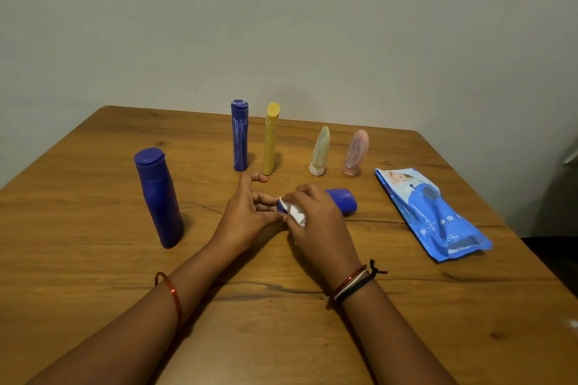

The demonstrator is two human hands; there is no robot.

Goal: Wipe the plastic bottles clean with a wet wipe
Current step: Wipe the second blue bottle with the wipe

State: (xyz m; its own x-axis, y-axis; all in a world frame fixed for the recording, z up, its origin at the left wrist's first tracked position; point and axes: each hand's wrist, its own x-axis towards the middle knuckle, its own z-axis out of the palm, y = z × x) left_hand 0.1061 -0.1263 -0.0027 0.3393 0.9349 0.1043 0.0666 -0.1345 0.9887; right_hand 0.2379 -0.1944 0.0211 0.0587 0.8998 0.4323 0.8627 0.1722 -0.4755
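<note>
The small blue bottle point(341, 201) lies on its side on the wooden table point(93, 275), just left of the wet-wipe pack point(431, 212), which serves as the landmark. Its long axis runs left to right: the far end points toward the pack, the near end toward the left hand point(247, 216).

The right hand point(316, 222) covers the bottle's middle from above, fingers curled round a crumpled white wet wipe point(292, 212) and pressing it against the bottle. The left hand sits at the bottle's left end, fingers partly extended; whether they pinch that end cannot be determined.

The right hand is nearer the uncovered end, so the wiping stroke likely runs along the axis toward the pack.

The five upright bottles stand left of the pack, apart from both hands.
</note>
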